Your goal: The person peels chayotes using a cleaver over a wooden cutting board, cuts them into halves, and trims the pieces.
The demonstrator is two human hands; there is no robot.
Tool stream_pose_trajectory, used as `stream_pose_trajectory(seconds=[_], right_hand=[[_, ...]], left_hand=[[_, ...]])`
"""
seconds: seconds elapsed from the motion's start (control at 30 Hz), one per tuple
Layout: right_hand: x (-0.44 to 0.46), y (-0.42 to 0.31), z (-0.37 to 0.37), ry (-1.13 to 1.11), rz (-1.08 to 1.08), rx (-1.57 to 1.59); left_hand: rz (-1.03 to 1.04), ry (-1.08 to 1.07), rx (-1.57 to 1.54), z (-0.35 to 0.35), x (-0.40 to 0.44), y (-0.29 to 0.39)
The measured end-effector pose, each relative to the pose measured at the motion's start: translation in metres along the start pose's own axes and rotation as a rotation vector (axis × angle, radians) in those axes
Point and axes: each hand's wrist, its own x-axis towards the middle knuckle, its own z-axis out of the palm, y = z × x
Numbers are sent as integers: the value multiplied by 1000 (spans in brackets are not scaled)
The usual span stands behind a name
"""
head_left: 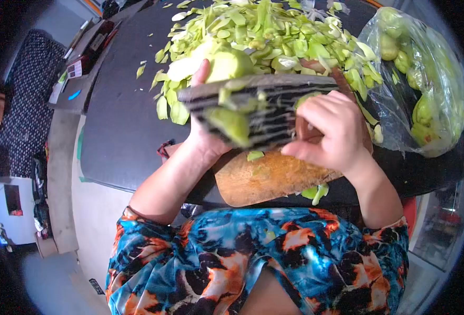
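My left hand [205, 131] holds a large pale green peeled fruit [229, 64], mostly behind the blade. My right hand [332, 126] has its fingers curled round the handle end of a wide dark cleaver [274, 107]. The blade is blurred, with green scraps stuck to its face, and it crosses in front of my left palm. Below both hands lies a worn wooden cutting board [274, 178] with a small green piece [255, 156] on it. Behind the cleaver rises a big heap of green peelings [274, 37].
A clear plastic bag [442, 63] with green fruits stands on the right of the dark table [121, 105]. Loose peel [316, 193] lies by the board's front edge. Shelves with boxes [85, 58] and patterned dark cloth [27, 105] are at the left.
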Motion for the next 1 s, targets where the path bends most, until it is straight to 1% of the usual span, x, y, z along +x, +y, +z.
stream_pose_trajectory(seconds=[0.03, 0.07, 0.17, 0.2, 0.3, 0.4, 0.5, 0.6, 0.7, 0.73, 0.83, 0.87, 0.97, 1.0], right_hand=[[-1, -5, 1, -26, -58, -25], [-2, -6, 4, -16, -84, -34], [-4, -7, 10, 8, -139, -62], [-5, -7, 10, 14, -140, -70], [-5, -8, 12, 19, -153, -94], [-5, -12, 12, 8, -166, -105], [-6, -15, 12, -15, -163, -121], [-5, -16, 10, -30, -150, -134], [-5, -14, 15, 20, -150, -142], [-5, -13, 16, 35, -145, -149], [-5, -12, 17, 47, -131, -176], [-6, -13, 18, 46, -127, -187], [-4, -13, 17, 54, -91, -263], [0, -9, 15, 69, -29, -338]], left_hand=[[-38, -27, 3, 1, -1, 2], [-17, -26, -42, -8, 2, 1], [11, 66, -45, -6, 0, -3], [-13, -57, -93, -10, -1, -3], [19, 15, -135, -5, -4, -4], [-45, -136, -218, -15, 0, -4], [85, -66, -54, -16, 0, -5], [62, 9, -32, -14, -1, -6], [17, -133, -142, -22, 0, -4], [72, -12, -158, -10, -3, -8], [129, 64, -92, -8, -3, -9], [172, 120, -10, -7, -3, -11], [193, 33, -109, -9, -9, -15], [224, -75, -97, -10, -10, -15]])
